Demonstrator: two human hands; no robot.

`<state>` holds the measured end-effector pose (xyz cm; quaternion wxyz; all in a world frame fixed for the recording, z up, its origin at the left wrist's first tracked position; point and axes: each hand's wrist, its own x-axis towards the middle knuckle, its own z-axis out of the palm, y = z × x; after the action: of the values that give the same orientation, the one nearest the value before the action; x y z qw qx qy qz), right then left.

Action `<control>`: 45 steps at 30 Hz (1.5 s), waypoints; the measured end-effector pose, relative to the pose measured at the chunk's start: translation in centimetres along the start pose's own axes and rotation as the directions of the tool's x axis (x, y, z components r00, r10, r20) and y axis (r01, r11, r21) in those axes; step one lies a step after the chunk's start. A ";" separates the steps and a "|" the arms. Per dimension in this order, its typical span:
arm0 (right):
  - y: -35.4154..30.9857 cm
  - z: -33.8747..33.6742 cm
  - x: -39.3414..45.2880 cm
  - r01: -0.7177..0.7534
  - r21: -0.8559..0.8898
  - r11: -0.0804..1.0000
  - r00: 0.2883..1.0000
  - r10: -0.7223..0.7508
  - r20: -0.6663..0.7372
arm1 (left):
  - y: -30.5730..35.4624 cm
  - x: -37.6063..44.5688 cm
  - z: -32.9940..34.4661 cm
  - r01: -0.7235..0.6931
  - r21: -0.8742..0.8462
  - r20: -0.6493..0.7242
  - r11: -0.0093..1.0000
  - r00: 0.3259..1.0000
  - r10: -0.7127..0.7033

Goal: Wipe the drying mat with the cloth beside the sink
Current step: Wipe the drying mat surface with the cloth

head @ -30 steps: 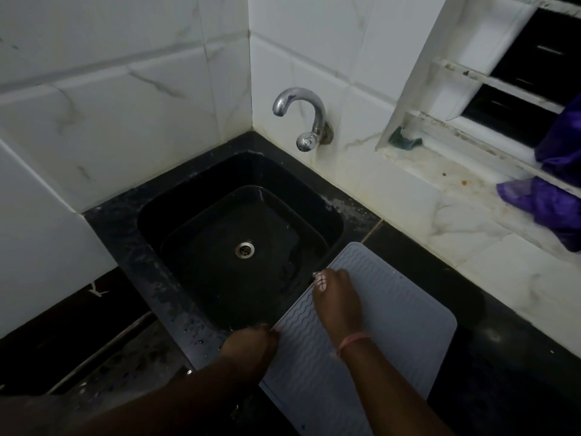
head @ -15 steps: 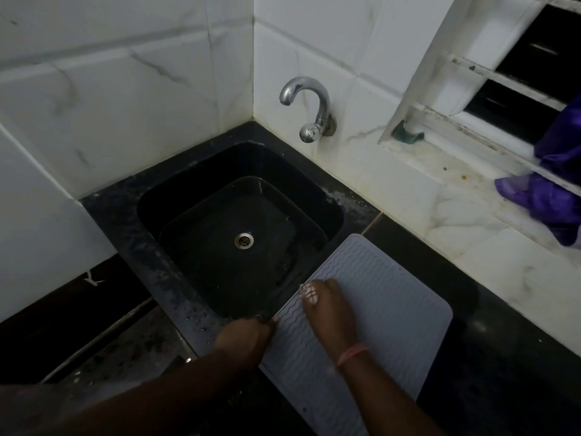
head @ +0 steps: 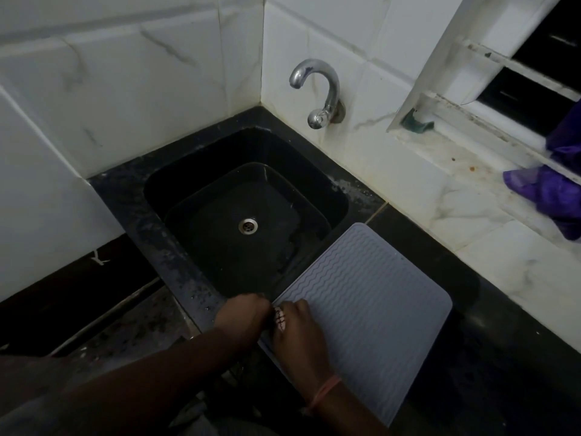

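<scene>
A grey drying mat (head: 371,303) with wavy ridges lies on the black counter, right of the black sink (head: 176,187). My right hand (head: 298,341) presses down on the mat's near left edge, fingers closed over a small white cloth (head: 279,319) with red markings; only a bit of the cloth shows at my fingertips. My left hand (head: 242,316) sits against that same edge by the sink's front corner, fingers curled on the mat's rim and touching my right hand.
A chrome tap (head: 323,89) sticks out of the tiled wall behind the sink. A purple cloth (head: 547,196) hangs over the window sill (head: 456,158) at right, where a small green scrap (head: 415,122) also lies. Black counter (head: 503,357) surrounds the mat.
My right hand has slid the cloth toward me along the mat's left edge until it meets my left hand. My left hand has stayed at the mat's edge.
</scene>
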<state>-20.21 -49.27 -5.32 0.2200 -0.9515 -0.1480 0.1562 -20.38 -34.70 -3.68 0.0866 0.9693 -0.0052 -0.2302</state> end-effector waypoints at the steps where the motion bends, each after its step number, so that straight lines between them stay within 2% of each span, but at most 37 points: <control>1: -0.1 0.2 -0.3 -0.003 0.006 1.000 1.000 0.003 0.009 | 0.0 0.0 0.0 0.013 -0.008 0.003 1.000 1.000 -0.013; 6: 2.5 -0.7 2.4 0.097 -0.055 0.994 0.995 -0.098 -0.014 | -0.2 -0.4 0.5 0.007 0.022 -0.056 1.000 0.998 -0.006; 8: 4.5 -1.9 4.7 0.066 -0.086 0.994 0.995 -0.072 -0.063 | -0.1 -0.3 0.7 -0.011 0.024 -0.067 1.000 0.998 0.012; 11: 6.3 -3.9 7.3 -0.039 -0.011 0.999 0.991 0.037 -0.129 | -0.3 0.1 0.9 -0.033 -0.006 -0.070 0.999 0.997 0.032; 14: 5.2 -3.7 6.8 -0.059 -0.058 0.997 0.987 0.050 -0.153 | -0.6 0.3 1.3 -0.008 -0.057 -0.092 0.998 0.996 0.002; 19: 1.4 -0.7 2.0 0.012 -0.009 1.000 0.999 -0.013 -0.044 | -0.6 0.1 1.4 0.110 -0.174 -0.150 0.979 0.979 -0.137; 22: -0.2 1.1 -1.0 0.041 0.065 0.997 0.998 -0.043 0.040 | -0.9 0.0 1.4 0.127 -0.196 -0.135 0.972 0.979 -0.155; 26: 0.1 0.7 -1.1 0.050 0.037 0.998 0.997 -0.052 0.051 | -0.4 -0.3 0.7 0.125 -0.171 -0.092 0.977 0.985 -0.143; 30: 2.6 -1.0 1.4 0.098 -0.071 0.993 0.994 -0.101 -0.036 | -0.1 -0.4 0.5 0.134 -0.185 -0.093 0.974 0.984 -0.153; 35: 5.8 -3.6 5.0 -0.030 -0.025 0.999 0.990 0.026 -0.138 | 0.0 -0.4 0.4 0.144 -0.212 -0.036 0.967 0.987 -0.155; 40: 2.8 -1.8 1.8 0.001 -0.049 0.999 0.997 -0.005 -0.080 | 0.7 -0.7 0.5 0.100 -0.078 -0.035 0.992 0.994 -0.103; 45: 0.3 0.7 -2.4 0.030 0.025 0.999 0.994 -0.032 0.103 | 1.0 -0.5 0.0 0.110 -0.020 -0.003 0.994 0.994 -0.110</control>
<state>-22.53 -50.12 -5.53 0.2256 -0.9370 -0.1721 0.2035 -20.86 -35.68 -3.30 0.0833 0.9677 0.0505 -0.2327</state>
